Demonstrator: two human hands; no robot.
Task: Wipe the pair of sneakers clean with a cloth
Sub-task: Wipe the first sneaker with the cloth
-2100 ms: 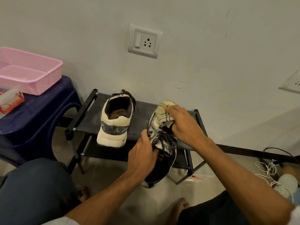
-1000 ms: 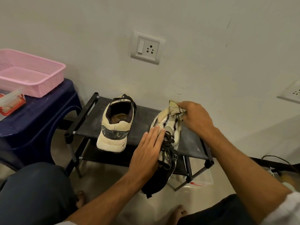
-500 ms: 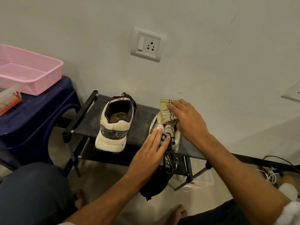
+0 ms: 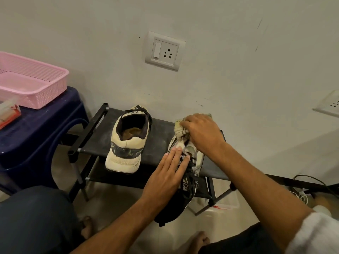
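Black rack (image 4: 159, 143): left hand (image 4: 165, 178) fingers (image 4: 174, 156) flat on sneaker (image 4: 199, 160); right hand (image 4: 203, 134) grips cloth (image 4: 180, 130), toe hidden.

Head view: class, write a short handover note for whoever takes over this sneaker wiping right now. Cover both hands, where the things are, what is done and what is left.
The left hand presses straight fingers on the near sneaker at its laces. The right hand grips the cloth against its toe.
The near sneaker has its toe on the rack top shelf, heel overhanging the front edge. The other sneaker stands left of it on that shelf, heel toward you, no hand on it.
Done: toe wipe under way; how much is clean cannot be told.
Left: the rest of this sneaker, then the other sneaker.
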